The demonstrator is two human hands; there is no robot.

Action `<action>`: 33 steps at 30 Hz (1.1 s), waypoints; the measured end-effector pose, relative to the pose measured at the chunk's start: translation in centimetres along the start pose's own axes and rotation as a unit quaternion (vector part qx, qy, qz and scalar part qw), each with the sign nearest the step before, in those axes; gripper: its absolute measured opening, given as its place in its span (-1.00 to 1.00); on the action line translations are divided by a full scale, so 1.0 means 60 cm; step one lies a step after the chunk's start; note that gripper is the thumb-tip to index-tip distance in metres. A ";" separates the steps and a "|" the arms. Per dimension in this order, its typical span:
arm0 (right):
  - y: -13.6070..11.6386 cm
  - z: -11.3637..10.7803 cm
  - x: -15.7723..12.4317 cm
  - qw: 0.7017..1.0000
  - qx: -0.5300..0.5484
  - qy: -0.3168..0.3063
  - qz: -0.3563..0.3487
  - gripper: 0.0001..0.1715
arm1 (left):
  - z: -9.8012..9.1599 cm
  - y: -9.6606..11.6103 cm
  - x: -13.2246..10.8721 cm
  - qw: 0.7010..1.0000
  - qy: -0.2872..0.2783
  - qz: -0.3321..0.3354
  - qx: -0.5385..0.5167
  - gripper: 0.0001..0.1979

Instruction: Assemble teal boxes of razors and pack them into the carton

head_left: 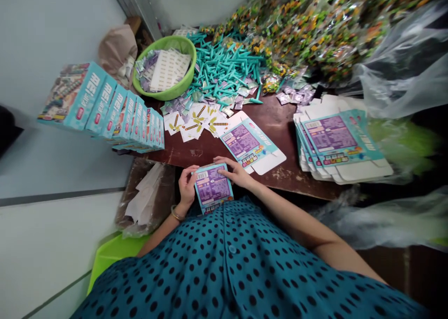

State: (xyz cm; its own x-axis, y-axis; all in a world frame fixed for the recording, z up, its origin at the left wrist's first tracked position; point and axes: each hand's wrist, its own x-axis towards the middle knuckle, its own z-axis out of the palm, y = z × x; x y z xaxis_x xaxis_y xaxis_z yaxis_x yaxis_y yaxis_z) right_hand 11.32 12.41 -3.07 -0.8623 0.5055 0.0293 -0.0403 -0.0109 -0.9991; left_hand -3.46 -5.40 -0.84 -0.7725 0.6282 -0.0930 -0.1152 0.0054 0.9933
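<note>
Close to my body, below the table's front edge, a teal and purple printed box faces up with its barcode side showing. My left hand grips its left edge, thumb on top. On the far right corner, my right hand is closed over the edge with the thumb on the printed panel. Just beyond, a flat unfolded carton lies on the table. Beside it are several white cards printed with a yellow and black pickaxe-like picture. The underside of the held box is hidden.
Finished-looking boxes stand stacked at the left. A green basin holds sheets and sachets. Teal plastic sticks are piled at the back, near bagged colourful pieces. Flat cartons are stacked at the right of the brown table.
</note>
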 end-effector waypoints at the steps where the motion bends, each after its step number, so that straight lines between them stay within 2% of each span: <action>1: 0.005 0.009 -0.006 1.000 0.002 0.014 0.001 -0.45 | -0.001 0.003 -0.001 1.000 -0.005 0.006 0.006 -0.83; 3: 0.002 0.023 -0.014 1.000 -0.003 0.025 0.001 -0.40 | 0.000 0.015 0.006 1.000 -0.010 0.020 0.014 -0.84; 4: -0.007 0.027 -0.016 1.000 -0.004 0.024 -0.002 -0.32 | 0.001 0.025 0.016 0.999 -0.002 0.035 0.015 -0.84; 7: -0.065 0.041 -0.015 1.000 -0.028 0.006 -0.012 -0.08 | -0.002 0.067 0.062 0.993 0.050 0.108 0.014 -0.80; 9: -0.116 0.054 -0.004 0.992 -0.119 0.037 -0.024 -0.11 | -0.009 0.095 0.096 0.980 0.089 0.174 0.034 -0.71; 12: -0.165 0.070 0.039 0.941 -0.307 0.128 -0.066 -0.20 | -0.019 0.112 0.126 0.941 0.128 0.284 0.134 -0.56; 14: -0.159 0.059 0.076 0.913 -0.383 0.108 -0.085 -0.21 | -0.017 0.099 0.131 0.923 0.083 0.309 0.214 -0.54; 17: -0.097 0.003 0.091 0.888 -0.452 0.068 -0.042 -0.13 | 0.004 0.051 0.130 0.923 -0.101 0.235 0.288 -0.50; 19: -0.038 -0.043 0.053 0.866 -0.494 0.077 0.011 0.00 | 0.020 0.014 0.131 0.912 -0.188 0.183 0.315 -0.43; 22: 0.037 -0.087 -0.063 0.839 -0.542 0.049 0.028 0.20 | 0.028 -0.026 0.140 0.880 -0.229 0.177 0.377 -0.36; 23: 0.053 -0.093 -0.106 0.834 -0.550 0.040 0.023 0.18 | 0.026 -0.033 0.145 0.865 -0.236 0.186 0.403 -0.34; 25: 0.063 -0.095 -0.182 0.836 -0.547 0.038 0.011 -0.07 | 0.018 -0.038 0.155 0.835 -0.251 0.206 0.444 -0.29; 27: 0.043 -0.097 -0.235 0.848 -0.526 0.062 -0.017 -0.28 | 0.008 -0.036 0.167 0.816 -0.264 0.223 0.462 -0.30; 29: -0.001 -0.109 -0.266 0.848 -0.509 0.136 -0.058 -0.26 | -0.004 -0.031 0.177 0.797 -0.285 0.248 0.472 -0.35; 31: -0.050 -0.138 -0.277 0.812 -0.522 0.248 -0.084 -0.24 | -0.017 -0.029 0.188 0.764 -0.297 0.288 0.496 -0.36; 33: -0.083 -0.182 -0.270 0.753 -0.560 0.338 -0.072 -0.27 | -0.029 -0.033 0.200 0.725 -0.269 0.335 0.537 -0.35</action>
State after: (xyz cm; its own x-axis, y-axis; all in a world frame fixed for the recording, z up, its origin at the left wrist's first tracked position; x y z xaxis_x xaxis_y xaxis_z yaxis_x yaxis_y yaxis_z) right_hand 31.00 13.67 1.11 -0.4199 0.7594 0.4969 0.6682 0.6292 -0.3969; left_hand -13.60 0.79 -4.03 -0.0401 0.9813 0.1880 0.9507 -0.0204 0.3094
